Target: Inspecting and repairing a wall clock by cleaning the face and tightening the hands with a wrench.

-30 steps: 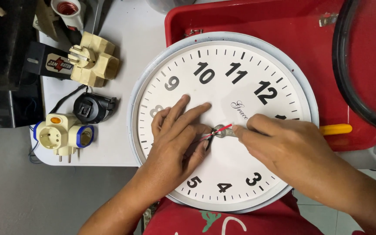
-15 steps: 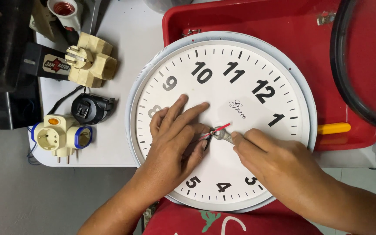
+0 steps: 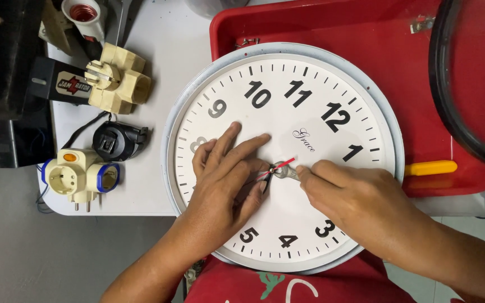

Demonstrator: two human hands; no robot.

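While the left hand (image 3: 220,185) lies flat, fingers spread, on the white wall clock (image 3: 284,157), the right hand (image 3: 360,202) pinches a small silver piece (image 3: 283,171) at the clock's centre, beside the red second hand (image 3: 276,168).

Bright, even overhead light fills the view; the white clock face (image 3: 287,151) reads crisp, its numerals sharp, with no blown-out glare. Soft, short shadows sit under both hands. The dark curved rim (image 3: 450,95) at upper right is blurred, too near the lens to focus.
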